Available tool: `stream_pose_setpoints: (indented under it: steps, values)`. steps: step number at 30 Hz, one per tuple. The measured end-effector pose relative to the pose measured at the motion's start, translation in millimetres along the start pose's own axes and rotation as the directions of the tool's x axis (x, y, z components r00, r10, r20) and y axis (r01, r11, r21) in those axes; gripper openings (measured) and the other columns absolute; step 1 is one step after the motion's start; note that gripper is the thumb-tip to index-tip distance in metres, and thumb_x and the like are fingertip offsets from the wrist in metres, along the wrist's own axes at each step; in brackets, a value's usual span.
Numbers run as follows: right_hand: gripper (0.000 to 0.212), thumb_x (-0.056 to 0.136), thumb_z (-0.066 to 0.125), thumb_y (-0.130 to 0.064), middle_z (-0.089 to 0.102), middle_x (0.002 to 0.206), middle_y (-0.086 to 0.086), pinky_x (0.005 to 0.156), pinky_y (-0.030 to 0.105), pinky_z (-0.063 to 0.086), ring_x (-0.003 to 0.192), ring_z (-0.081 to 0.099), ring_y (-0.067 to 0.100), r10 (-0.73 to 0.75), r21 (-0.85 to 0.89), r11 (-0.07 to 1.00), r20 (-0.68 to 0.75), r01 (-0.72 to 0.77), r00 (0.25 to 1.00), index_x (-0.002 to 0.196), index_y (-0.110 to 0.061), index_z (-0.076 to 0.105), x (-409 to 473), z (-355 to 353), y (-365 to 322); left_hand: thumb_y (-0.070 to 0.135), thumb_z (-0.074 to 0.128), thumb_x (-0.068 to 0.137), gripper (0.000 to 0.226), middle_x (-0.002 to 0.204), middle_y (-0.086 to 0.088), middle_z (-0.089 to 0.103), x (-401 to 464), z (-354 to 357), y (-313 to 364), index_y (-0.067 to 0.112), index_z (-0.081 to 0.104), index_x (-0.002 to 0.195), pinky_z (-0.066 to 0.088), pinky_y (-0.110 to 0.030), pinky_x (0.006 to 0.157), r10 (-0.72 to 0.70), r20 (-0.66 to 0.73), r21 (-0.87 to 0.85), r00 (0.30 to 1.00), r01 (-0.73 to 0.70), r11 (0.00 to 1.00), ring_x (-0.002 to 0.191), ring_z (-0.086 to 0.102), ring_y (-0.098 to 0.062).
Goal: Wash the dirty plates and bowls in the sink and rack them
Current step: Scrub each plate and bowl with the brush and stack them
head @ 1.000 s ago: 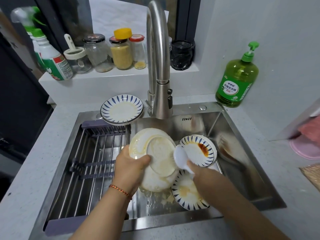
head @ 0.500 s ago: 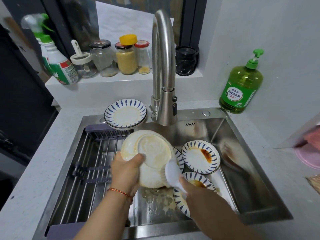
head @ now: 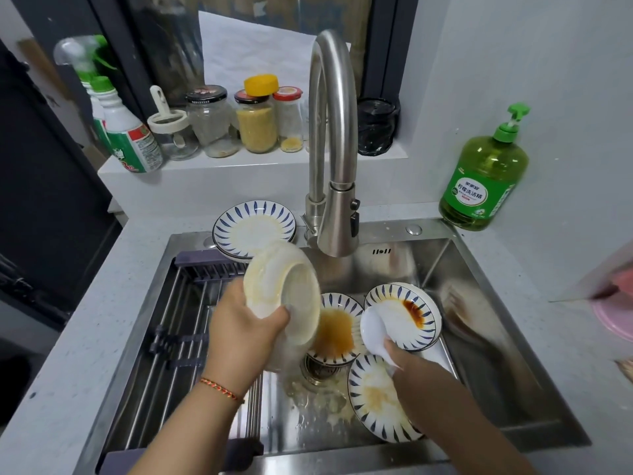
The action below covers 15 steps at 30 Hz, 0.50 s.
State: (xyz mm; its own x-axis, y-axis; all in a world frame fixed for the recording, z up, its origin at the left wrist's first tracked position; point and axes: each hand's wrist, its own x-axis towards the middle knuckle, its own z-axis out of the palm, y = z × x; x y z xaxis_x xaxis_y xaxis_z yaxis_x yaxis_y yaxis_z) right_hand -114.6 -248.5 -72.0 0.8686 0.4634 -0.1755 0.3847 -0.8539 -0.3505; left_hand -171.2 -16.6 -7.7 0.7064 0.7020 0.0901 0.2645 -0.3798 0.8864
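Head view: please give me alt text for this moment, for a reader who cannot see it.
Over a steel sink, the left hand grips a tilted, stained cream bowl while the right hand holds a white sponge. Three dirty blue-patterned plates lie in the basin; another plate sits behind the rack, near the faucet.

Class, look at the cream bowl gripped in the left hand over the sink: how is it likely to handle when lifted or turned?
The cream bowl looks glazed and wet with greasy yellow residue, so probably slippery. It seems rigid ceramic, likely fragile if dropped onto the steel sink. The left hand grips just one edge, so it may twist.
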Motion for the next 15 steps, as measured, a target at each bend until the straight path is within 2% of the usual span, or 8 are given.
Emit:
stream_pose_setpoints:
  steps: [2, 3, 5, 8, 11, 13, 15]
  values:
    - [0.05, 0.103, 0.03, -0.032, 0.063, 0.11, -0.006, 0.085, 0.024, 0.046, 0.086, 0.051, 0.008, 0.03, 0.014, 0.999, 0.045, -0.031, 0.999, 0.151, -0.034, 0.016, 2.6, -2.4, 1.7, 0.011, 0.081, 0.07, 0.034, 0.076, 0.014, 0.057, 6.7, -13.7, 10.0, 0.018, 0.055, 0.091, 0.04, -0.021, 0.057, 0.138, 0.002, 0.13, 0.99, -0.138, 0.982, 0.068, 0.055, -0.004]
    - [0.05, 0.103, 0.032, -0.032, 0.063, 0.113, -0.006, 0.087, 0.025, 0.045, 0.086, 0.048, 0.007, 0.047, 0.034, 0.998, 0.067, -0.049, 0.997, 0.15, -0.035, 0.017, 2.1, -3.2, 0.2, 0.011, 0.079, 0.072, 0.031, 0.072, 0.012, 0.056, 11.3, -19.6, 14.4, 0.017, 0.054, 0.09, 0.04, -0.026, 0.056, 0.195, 0.009, 0.197, 0.981, -0.193, 0.961, 0.064, 0.054, -0.009]
    - [0.05, 0.102, 0.033, -0.03, 0.062, 0.115, -0.007, 0.087, 0.025, 0.045, 0.087, 0.045, 0.006, 0.078, 0.079, 0.993, 0.106, -0.087, 0.991, 0.15, -0.036, 0.019, 0.4, -5.9, -2.2, 0.013, 0.076, 0.076, 0.028, 0.065, 0.004, 0.051, 26.1, -27.9, 18.7, 0.011, 0.051, 0.089, 0.032, -0.031, 0.053, 0.278, 0.03, 0.332, 0.96, -0.272, 0.903, 0.06, 0.05, -0.024]
    - [0.052, 0.102, 0.033, -0.029, 0.061, 0.109, -0.009, 0.088, 0.025, 0.045, 0.09, 0.05, 0.008, 0.072, 0.048, 0.996, 0.11, -0.077, 0.991, 0.151, -0.033, 0.016, -0.7, -5.6, -1.1, 0.008, 0.069, 0.081, 0.023, 0.064, -0.004, 0.046, 55.4, -29.8, 20.7, 0.007, 0.049, 0.092, 0.024, -0.033, 0.056, 0.34, 0.086, 0.446, 0.936, -0.341, 0.827, 0.066, 0.051, -0.035]
    - [0.052, 0.103, 0.032, -0.028, 0.061, 0.113, -0.009, 0.085, 0.025, 0.046, 0.086, 0.049, 0.008, 0.076, 0.021, 0.997, 0.116, -0.079, 0.99, 0.151, -0.033, 0.014, 0.8, -12.1, -5.1, 0.008, 0.063, 0.086, 0.016, 0.075, -0.016, 0.058, 83.0, -22.3, 18.0, 0.004, 0.05, 0.095, 0.028, -0.034, 0.059, 0.367, 0.186, 0.554, 0.911, -0.406, 0.727, 0.077, 0.057, -0.041]
    - [0.049, 0.103, 0.031, -0.028, 0.061, 0.111, -0.009, 0.08, 0.023, 0.045, 0.083, 0.048, 0.007, 0.104, 0.064, 0.992, 0.127, -0.113, 0.986, 0.15, -0.034, 0.017, 1.7, -16.9, -6.2, 0.013, 0.058, 0.09, 0.017, 0.089, -0.016, 0.064, 100.6, -14.1, 11.1, 0.006, 0.051, 0.104, 0.033, -0.035, 0.061, 0.341, 0.25, 0.644, 0.906, -0.419, 0.64, 0.084, 0.059, -0.04]
    - [0.049, 0.103, 0.03, -0.028, 0.06, 0.104, -0.009, 0.075, 0.02, 0.042, 0.084, 0.051, 0.007, 0.114, 0.064, 0.99, 0.13, -0.123, 0.985, 0.15, -0.035, 0.016, 0.7, -20.8, -10.0, 0.014, 0.056, 0.091, 0.018, 0.096, -0.015, 0.066, 116.5, -4.6, -0.1, 0.009, 0.052, 0.107, 0.036, -0.036, 0.062, 0.337, 0.301, 0.696, 0.892, -0.447, 0.562, 0.087, 0.061, -0.039]
